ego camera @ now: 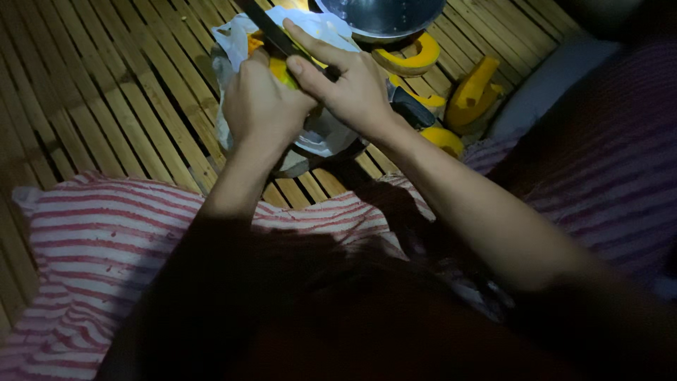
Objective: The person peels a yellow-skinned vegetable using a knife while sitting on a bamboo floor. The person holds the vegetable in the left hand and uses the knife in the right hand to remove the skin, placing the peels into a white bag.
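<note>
Now, upper middle of the frame: the left hand (262, 106) grips a squash piece (281, 70), firm, dense, likely slippery on its cut flesh, while the right hand (350, 88) clasps a dark knife (271, 32), fingers extended along the blade.

surface: bamboo slat floor (127, 92) | on it: squash pieces (474, 92); white plastic bag (324, 134); metal bowl (384, 14)

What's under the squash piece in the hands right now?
A white plastic bag lies spread under the squash piece, on the bamboo slat floor. Both hands, left and right, cover most of it, so anything in the bag is hidden.
</note>
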